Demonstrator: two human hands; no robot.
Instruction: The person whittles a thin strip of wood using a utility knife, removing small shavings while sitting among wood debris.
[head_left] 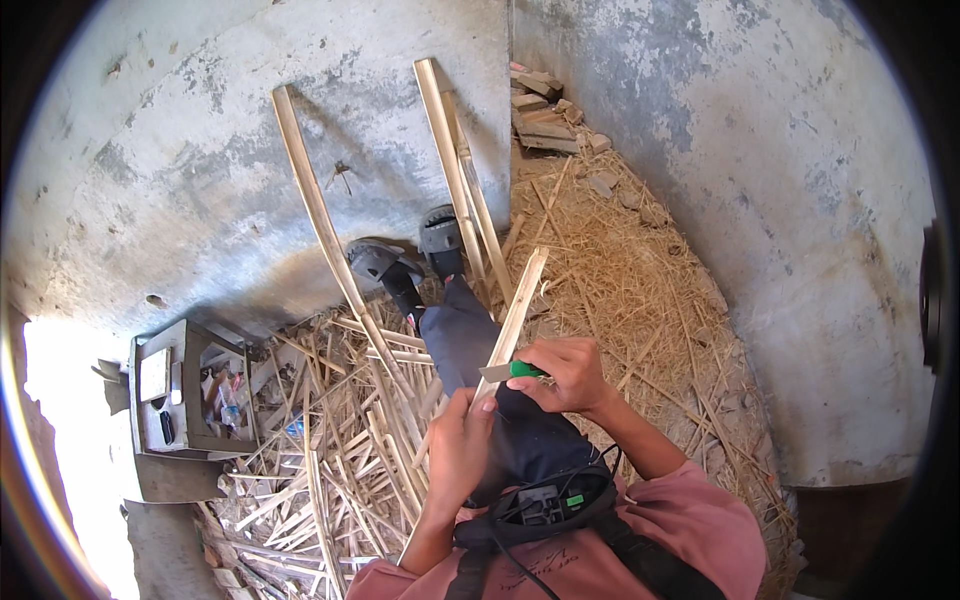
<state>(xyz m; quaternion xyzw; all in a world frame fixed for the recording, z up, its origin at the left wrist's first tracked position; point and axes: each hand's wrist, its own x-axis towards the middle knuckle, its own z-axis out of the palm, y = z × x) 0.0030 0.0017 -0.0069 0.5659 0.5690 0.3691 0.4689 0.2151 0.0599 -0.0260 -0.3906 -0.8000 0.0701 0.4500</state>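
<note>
My left hand [460, 450] grips a pale split strip of wood [520, 300] near its lower part; the strip slants up and away from me over my legs. My right hand [565, 375] is closed on a green-handled knife [525, 369], whose flat blade lies against the strip just above my left thumb. A small curled shaving shows beside the strip. My outstretched legs [450, 340] in dark trousers end in grey-and-black footwear [380, 260] against the wall.
Long wooden strips [310, 200] lean on the mottled wall [170, 180]. Piles of split sticks [350, 500] cover the floor at left, with straw and shavings [610, 270] at right. A box-like stand with small items [170, 440] sits at far left; offcuts [540, 110] lie in the back corner.
</note>
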